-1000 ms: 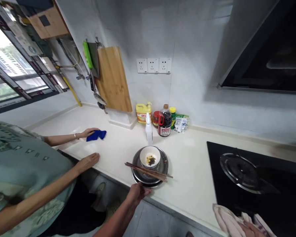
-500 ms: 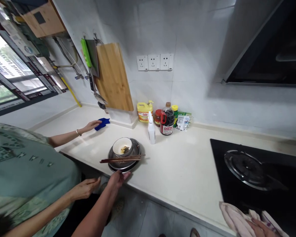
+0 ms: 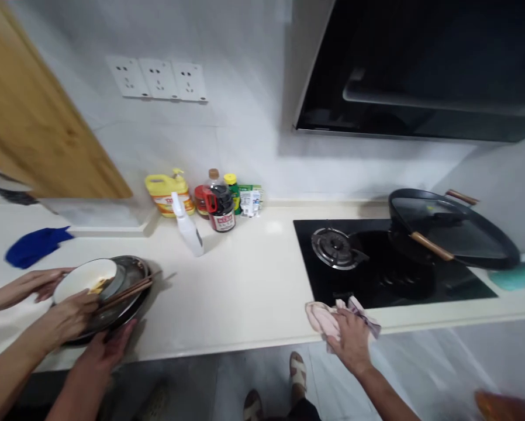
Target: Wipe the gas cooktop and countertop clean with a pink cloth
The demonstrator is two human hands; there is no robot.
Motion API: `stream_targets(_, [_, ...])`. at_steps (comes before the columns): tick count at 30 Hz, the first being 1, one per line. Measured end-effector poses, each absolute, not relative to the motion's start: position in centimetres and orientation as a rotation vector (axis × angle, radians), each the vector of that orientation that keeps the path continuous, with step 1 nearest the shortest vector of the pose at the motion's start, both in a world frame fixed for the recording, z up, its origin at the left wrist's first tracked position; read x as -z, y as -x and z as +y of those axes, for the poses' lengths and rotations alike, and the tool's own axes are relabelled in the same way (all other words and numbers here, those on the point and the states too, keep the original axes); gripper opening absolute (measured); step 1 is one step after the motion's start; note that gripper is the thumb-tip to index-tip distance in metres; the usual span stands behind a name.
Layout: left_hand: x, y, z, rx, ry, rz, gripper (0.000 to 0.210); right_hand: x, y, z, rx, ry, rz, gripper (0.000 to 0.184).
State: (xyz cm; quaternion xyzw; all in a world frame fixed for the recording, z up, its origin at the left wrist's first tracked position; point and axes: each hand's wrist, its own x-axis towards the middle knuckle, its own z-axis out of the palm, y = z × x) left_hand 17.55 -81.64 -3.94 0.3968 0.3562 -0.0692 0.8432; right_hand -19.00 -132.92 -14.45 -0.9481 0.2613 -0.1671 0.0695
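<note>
My left hand [image 3: 107, 349], slightly blurred, is at the near rim of a stack of dark metal plates [image 3: 136, 270], fingers closed on its edge. A white bowl [image 3: 76, 280] with food scraps stands on the stack, beside brown chopsticks [image 3: 133, 288]. A co-worker's right hand [image 3: 72, 318] grasps the bowl and chopstick ends, while their left hand [image 3: 43, 283] touches the bowl's far side. My right hand [image 3: 351, 338] presses a bunched pinkish cloth [image 3: 323, 317] at the front edge of the black stove [image 3: 376, 292], fingers curled over it.
A spray bottle [image 3: 187, 228], yellow detergent jug [image 3: 170, 196] and soy sauce bottle [image 3: 222, 210] stand by the wall. A blue cloth [image 3: 37, 245] lies left. A lidded pan [image 3: 455, 228] is on the stove's right, below the range hood [image 3: 411, 70]. A cutting board [image 3: 38, 111] hangs left.
The view has swung right, bringing the lidded pan into sight. The co-worker's hands have come onto the bowl and chopsticks from the blue cloth and counter edge. My right hand stays with the cloth.
</note>
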Motion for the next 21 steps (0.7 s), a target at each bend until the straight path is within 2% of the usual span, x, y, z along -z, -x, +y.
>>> stream_targets(4, [4.8,-15.7,-82.2,0.262,-0.969,0.821,0.033,14.0,17.0,-129.4,0.448,2.767,0.732,0.051])
stream_targets(7, [5.9,-12.2,-84.4,0.416,-1.057,0.785,0.029,13.2,15.1,-126.6,0.446,2.575,0.648,0.048])
stream_targets(11, [6.8,-6.3,-90.9,0.666,-1.113,0.638,0.022,10.3,12.5,-123.7,0.357,1.946,0.572,0.045])
stream_targets(14, [5.8,-2.8,-97.0,0.89,-1.35,0.203,0.043,7.4,11.3,-122.1,0.13,1.24,0.517,0.054])
stream_targets(16, [4.4,-1.0,-100.5,0.868,-1.444,-0.074,0.053,5.9,11.2,-121.3,0.01,0.927,0.434,0.06])
stream_targets(19, [2.7,1.0,-104.0,0.908,-1.365,-0.374,0.067,4.8,11.8,-120.8,-0.029,0.804,0.379,0.06])
stream_targets(21, [2.4,2.0,-105.1,0.955,-1.318,-0.402,0.071,4.5,12.4,-120.9,0.011,0.838,0.421,0.058])
